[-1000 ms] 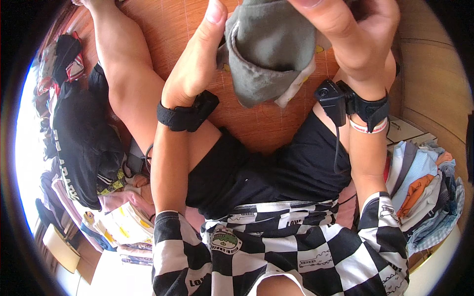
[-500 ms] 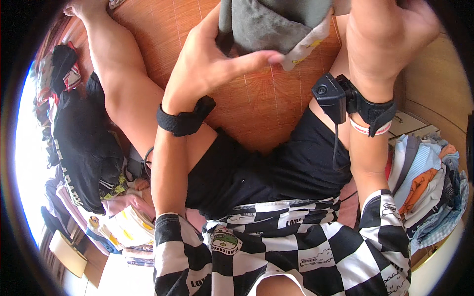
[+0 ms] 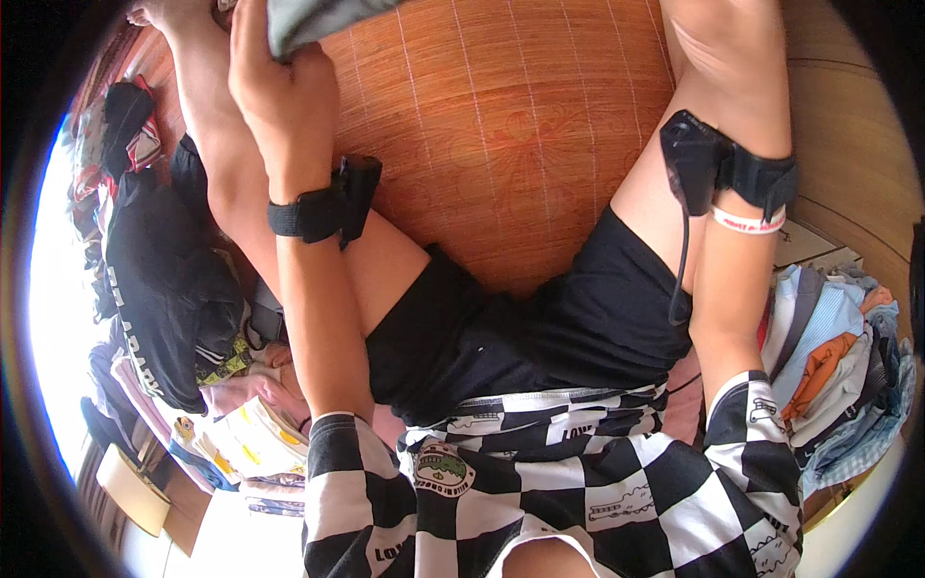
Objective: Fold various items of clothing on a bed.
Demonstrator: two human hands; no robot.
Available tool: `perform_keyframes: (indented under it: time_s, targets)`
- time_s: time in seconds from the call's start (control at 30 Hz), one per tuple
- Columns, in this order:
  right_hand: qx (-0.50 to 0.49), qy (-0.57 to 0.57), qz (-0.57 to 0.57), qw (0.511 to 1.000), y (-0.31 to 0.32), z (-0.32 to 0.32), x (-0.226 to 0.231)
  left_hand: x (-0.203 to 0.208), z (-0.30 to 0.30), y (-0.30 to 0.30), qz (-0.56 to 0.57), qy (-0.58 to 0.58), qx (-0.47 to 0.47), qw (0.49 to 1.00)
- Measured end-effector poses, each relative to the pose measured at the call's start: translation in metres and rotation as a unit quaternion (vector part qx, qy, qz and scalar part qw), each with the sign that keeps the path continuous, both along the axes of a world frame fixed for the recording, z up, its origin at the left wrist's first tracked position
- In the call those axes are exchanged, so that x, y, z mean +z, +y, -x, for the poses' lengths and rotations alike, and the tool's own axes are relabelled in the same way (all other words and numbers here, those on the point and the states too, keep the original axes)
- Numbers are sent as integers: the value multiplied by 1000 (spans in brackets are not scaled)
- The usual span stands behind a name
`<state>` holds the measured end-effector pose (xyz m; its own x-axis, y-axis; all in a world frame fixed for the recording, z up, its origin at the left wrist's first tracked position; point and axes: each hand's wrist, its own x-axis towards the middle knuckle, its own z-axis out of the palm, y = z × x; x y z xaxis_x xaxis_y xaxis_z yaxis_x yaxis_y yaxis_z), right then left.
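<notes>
The fingers of the left hand [image 3: 286, 89] are clamped on the grey cloth [image 3: 323, 19], which stretches to their right; the right hand [image 3: 727, 34] has its fingers out of view, state unknowable. Handling the cloth seems the step; next calls for a steady pinch above the reddish mat [image 3: 462, 144].

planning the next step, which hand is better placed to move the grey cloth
Probably the left hand: its grip pinches the grey cloth. The right hand is cut off by the frame, so its hold is unclear.
</notes>
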<state>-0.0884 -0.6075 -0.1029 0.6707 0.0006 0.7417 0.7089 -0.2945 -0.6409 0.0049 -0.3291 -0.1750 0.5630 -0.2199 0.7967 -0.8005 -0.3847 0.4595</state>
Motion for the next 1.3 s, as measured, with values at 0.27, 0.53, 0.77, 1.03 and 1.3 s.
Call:
perform_keyframes:
  time_s: [0.27, 0.53, 0.77, 1.03, 1.3]
  targets:
    - [-110, 379, 360, 846, -58, 18, -65, -45, 58, 1, -469, 136, 47, 871]
    - [-171, 608, 119, 766, -34, 3, -67, -30, 14, 25, -293, 257, 113, 914]
    - [-186, 475, 113, 853, -50, -2, -99, -42, 4, 19, -262, 473, 122, 832]
    - [-275, 195, 91, 937, -8, 7, -44, -30, 25, 9, -132, 610, -53, 780]
    - [-82, 128, 164, 975, 74, 17, -30, -8, 25, 2, 40, 677, -24, 734]
